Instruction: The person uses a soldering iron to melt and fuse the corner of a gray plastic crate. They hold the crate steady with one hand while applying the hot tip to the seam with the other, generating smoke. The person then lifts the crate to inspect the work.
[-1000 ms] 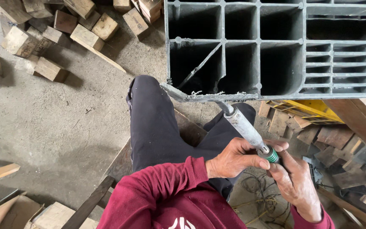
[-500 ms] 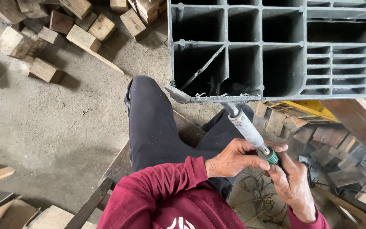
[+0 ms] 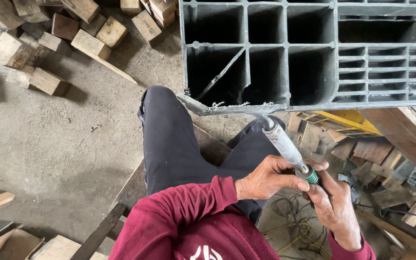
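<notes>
A grey plastic pallet [image 3: 314, 53] with open cells stands in front of me, its lower left edge rough and broken. Both hands hold a grey rod-shaped tool [image 3: 282, 142] with a green collar. Its bent metal tip touches the pallet's lower edge. My left hand [image 3: 266, 178] grips the tool just below the collar, thumb on top. My right hand [image 3: 333, 204] wraps the handle end from below. My legs in dark trousers [image 3: 169, 139] stretch under the pallet.
Several wooden blocks [image 3: 49, 43] lie scattered on the concrete floor at upper left. Wood scraps and a yellow frame [image 3: 343, 120] pile up at right. Tangled cable [image 3: 290, 216] lies by my right hand. A wooden bench edge [image 3: 131, 188] is under me.
The view has shifted slightly, so the pallet sits a little lower and nearer. The tool's tip stays at the pallet's lower edge and both hands keep their grip.
</notes>
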